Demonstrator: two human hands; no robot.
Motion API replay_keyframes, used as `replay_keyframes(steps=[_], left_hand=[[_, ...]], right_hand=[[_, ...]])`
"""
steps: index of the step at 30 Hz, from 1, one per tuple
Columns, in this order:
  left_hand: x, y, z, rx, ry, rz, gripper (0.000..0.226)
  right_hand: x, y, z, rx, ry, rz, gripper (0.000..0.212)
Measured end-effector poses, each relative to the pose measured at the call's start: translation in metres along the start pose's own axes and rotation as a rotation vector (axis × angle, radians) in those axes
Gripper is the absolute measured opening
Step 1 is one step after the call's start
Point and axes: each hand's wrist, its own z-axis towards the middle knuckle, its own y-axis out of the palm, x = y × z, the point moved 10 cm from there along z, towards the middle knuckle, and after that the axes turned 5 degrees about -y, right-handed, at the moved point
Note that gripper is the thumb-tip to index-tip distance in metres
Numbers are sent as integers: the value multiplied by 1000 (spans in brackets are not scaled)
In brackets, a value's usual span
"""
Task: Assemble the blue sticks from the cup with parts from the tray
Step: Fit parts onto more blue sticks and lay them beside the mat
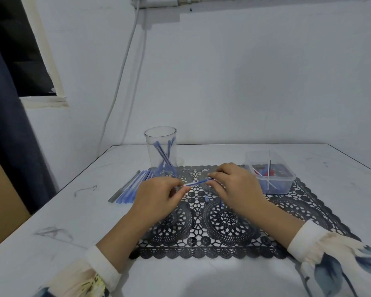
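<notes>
Fingertips of the left hand (159, 195) and right hand (234, 185) pinch opposite ends of a thin blue plastic stick (198, 182) above the black lace mat (212, 232). At the far left, a clear plastic cup (159, 133) holds several leaning blue sticks (163, 155). At the right, a clear rectangular tray (250, 156) holds white rods (263, 174) and red bits (269, 173).

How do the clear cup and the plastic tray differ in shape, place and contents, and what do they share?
The cup is tall and round; the tray is low and rectangular. The cup stands at the mat's far left corner, the tray at its far right. The cup holds leaning blue sticks; the tray holds mixed red, blue and white parts. Both are clear and open-topped.
</notes>
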Motion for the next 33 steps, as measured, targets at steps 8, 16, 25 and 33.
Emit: replay_keyframes(steps=[8, 16, 25, 33], left_hand=[[-1, 0, 0, -14, -14, 18, 26], [4, 0, 1, 5, 29, 11, 34], [12, 2, -2, 12, 75, 38, 48], [12, 4, -1, 11, 81, 38, 45]], right_hand=[[8, 0, 1, -19, 95, 3, 23], [-10, 12, -1, -44, -38, 151, 26], [-18, 21, -2, -157, 36, 276, 45], [-12, 11, 0, -96, 139, 402, 30]])
